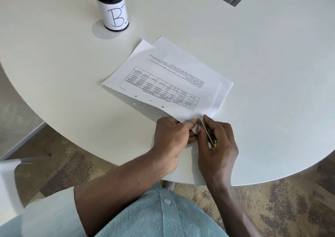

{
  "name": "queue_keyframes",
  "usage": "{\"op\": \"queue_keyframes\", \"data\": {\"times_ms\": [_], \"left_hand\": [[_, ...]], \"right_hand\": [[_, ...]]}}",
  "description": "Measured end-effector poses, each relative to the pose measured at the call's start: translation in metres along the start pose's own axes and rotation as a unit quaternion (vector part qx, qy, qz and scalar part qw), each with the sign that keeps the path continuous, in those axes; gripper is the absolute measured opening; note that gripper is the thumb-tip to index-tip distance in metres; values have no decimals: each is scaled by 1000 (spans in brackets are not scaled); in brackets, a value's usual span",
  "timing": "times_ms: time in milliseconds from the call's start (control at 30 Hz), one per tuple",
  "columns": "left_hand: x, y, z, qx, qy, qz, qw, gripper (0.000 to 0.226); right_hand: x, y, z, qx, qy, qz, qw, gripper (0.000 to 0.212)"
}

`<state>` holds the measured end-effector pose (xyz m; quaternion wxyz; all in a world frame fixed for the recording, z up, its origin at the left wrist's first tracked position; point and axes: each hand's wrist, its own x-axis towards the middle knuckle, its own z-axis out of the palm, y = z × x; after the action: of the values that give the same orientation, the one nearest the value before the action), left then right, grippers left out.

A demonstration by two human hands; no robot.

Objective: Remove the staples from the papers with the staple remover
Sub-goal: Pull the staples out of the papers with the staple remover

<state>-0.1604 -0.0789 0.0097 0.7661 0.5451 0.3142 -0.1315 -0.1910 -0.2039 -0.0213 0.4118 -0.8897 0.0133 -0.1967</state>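
slim metal staple remover [206, 131] — yellow-tipped, at papers' [163, 77] corner

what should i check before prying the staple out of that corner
1. Papers lying flat on the table: ok, only the near corner is lifted.
2. Left hand pinching that corner steady: ok.
3. Staple remover gripped in the right hand: ok.
4. Remover tip at the paper corner: ok, it meets the edge beside the left fingertips.
5. Tip actually under the staple: cannot tell, the staple is too small to see.
6. Mesh cup clear of the work: ok, it stands at the far side.
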Motion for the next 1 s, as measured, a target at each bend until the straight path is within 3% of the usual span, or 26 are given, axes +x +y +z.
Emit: {"op": "queue_keyframes", "data": {"times_ms": [333,500,733,867,1000], "left_hand": [[-1,1,3,18,19,7,1000,27],[2,-1,2,20,38,5,999,32],[5,-3,0,13,32,12,999,27],[4,-6,1,11,24,29,999,19],[1,-5,2,-1,12,41,999,14]], "right_hand": [[3,1,2,48,-19,31,998,24],[5,6,2,109,-12,116,987,29],[3,2,-3,148,-8,165,975,28],[0,-7,-2,146,2,151,978,15],[2,-10,3,144,3,160,977,18]]}}
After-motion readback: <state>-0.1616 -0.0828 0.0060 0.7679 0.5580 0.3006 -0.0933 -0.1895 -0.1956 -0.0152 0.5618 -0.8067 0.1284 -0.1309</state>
